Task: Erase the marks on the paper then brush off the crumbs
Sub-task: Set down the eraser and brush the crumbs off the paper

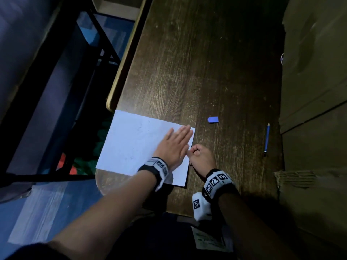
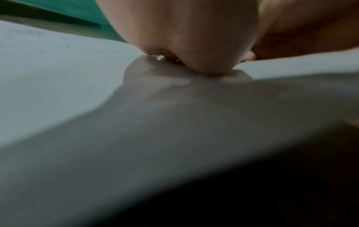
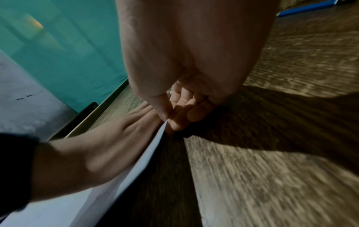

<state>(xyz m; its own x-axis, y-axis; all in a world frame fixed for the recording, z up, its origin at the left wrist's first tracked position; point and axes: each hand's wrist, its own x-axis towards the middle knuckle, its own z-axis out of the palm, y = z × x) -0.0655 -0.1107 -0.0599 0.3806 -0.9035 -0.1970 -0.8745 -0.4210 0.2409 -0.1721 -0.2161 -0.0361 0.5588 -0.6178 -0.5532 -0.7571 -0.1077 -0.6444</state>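
Note:
A white sheet of paper (image 1: 131,143) lies at the near left corner of the dark wooden table (image 1: 206,72), its left part overhanging the table edge. My left hand (image 1: 174,145) lies flat on the paper's right half, fingers straight and together. My right hand (image 1: 201,156) pinches the paper's right edge (image 3: 155,142) between thumb and curled fingers, lifting it slightly off the wood. Faint marks show on the paper (image 2: 48,64). A small blue eraser (image 1: 213,119) lies on the table beyond the hands, untouched.
A blue pencil (image 1: 266,139) lies to the right near a brown cardboard box (image 1: 315,91). Left of the table is a drop to the floor with a dark metal frame (image 1: 75,91). A printed paper (image 1: 210,239) lies at my lap.

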